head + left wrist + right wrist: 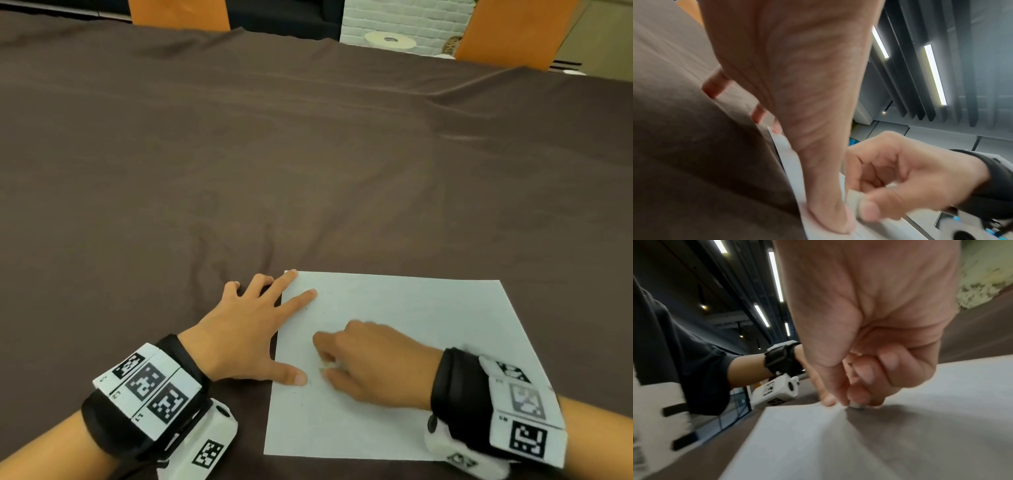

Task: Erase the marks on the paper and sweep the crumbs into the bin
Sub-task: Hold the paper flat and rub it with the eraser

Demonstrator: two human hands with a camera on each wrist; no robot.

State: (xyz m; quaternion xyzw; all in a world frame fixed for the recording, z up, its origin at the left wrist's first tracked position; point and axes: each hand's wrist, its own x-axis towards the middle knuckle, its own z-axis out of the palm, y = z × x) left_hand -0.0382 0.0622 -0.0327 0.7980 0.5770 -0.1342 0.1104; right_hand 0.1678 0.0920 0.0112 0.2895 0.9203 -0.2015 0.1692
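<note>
A white sheet of paper (404, 342) lies on the brown tablecloth near the front edge. My left hand (253, 329) lies flat with spread fingers, its thumb and two fingertips pressing the sheet's left edge. My right hand (370, 363) pinches a small white eraser (325, 365) and holds its tip against the paper close to the left thumb. In the right wrist view the eraser (856, 405) shows below the curled fingers, touching the paper (920, 402). A few faint short marks (310, 383) lie near the left thumb. The left wrist view shows the thumb on the paper (789, 155).
The brown tablecloth (308, 154) covers the wide table beyond the paper. Two orange chair backs (178, 13) stand at the far edge. No bin is in view.
</note>
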